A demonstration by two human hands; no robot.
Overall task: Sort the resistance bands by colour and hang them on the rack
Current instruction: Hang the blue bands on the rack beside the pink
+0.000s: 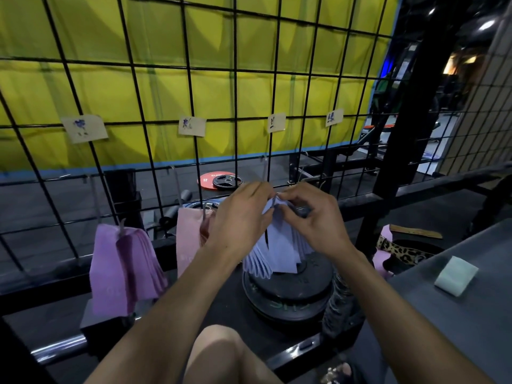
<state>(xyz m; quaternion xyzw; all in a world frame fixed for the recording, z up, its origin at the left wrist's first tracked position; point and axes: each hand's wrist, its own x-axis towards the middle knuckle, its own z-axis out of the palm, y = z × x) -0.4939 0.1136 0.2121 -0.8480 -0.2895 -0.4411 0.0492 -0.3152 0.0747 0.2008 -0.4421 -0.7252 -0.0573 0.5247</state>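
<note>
A bunch of pale blue bands (279, 249) hangs from a hook on the black wire grid rack (191, 112). My left hand (243, 214) and my right hand (310, 217) both pinch the top of that bunch at the hook. To the left a bunch of purple bands (122, 267) hangs on its own hook. A bunch of pink bands (189, 239) hangs between the purple ones and my left arm. One pale green band (455, 275) lies on the grey table at the right. Paper labels (192, 126) are fixed on the grid above the hooks.
Black weight plates (291, 292) are stacked under the blue bands. A leopard-print strap (401, 252) lies right of the plates. The grey table (457, 328) fills the lower right. A red plate (206, 180) lies on the floor behind the grid. My knee (219, 353) is at the bottom.
</note>
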